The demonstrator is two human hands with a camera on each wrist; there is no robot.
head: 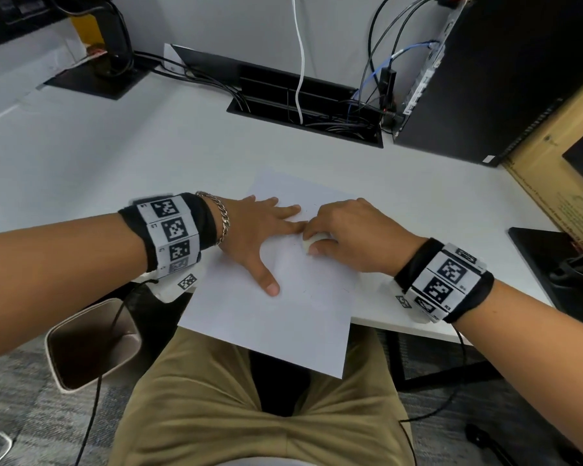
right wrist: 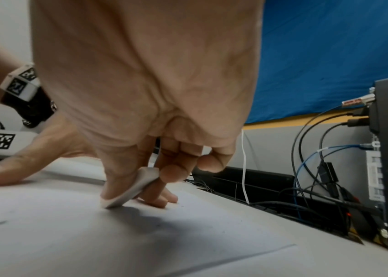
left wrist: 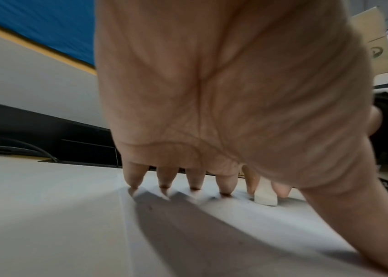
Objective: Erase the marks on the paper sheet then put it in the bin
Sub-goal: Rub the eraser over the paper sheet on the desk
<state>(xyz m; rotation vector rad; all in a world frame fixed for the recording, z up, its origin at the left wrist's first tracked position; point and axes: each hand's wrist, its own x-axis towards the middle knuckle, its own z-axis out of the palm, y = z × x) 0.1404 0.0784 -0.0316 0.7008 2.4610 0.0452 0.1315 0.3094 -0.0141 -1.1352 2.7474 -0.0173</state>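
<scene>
A white paper sheet (head: 276, 317) lies on the white desk (head: 148, 156), its near corner hanging over the desk edge above my lap. My left hand (head: 266, 227) lies flat on the sheet with fingers spread, pressing it down; in the left wrist view its fingertips (left wrist: 164, 185) touch the paper (left wrist: 211, 234). My right hand (head: 344, 230) pinches a white eraser (head: 308, 245) between thumb and fingers and holds its edge against the sheet, just right of the left fingertips. The eraser (right wrist: 131, 189) tilts onto the paper (right wrist: 140, 239). Faint dark specks mark the sheet.
A beige bin (head: 91, 344) stands on the floor, below the desk's left front edge. A black cable tray (head: 303, 105) with wires runs along the desk's back. A black computer tower (head: 478, 79) and a cardboard box (head: 559, 156) stand at the right.
</scene>
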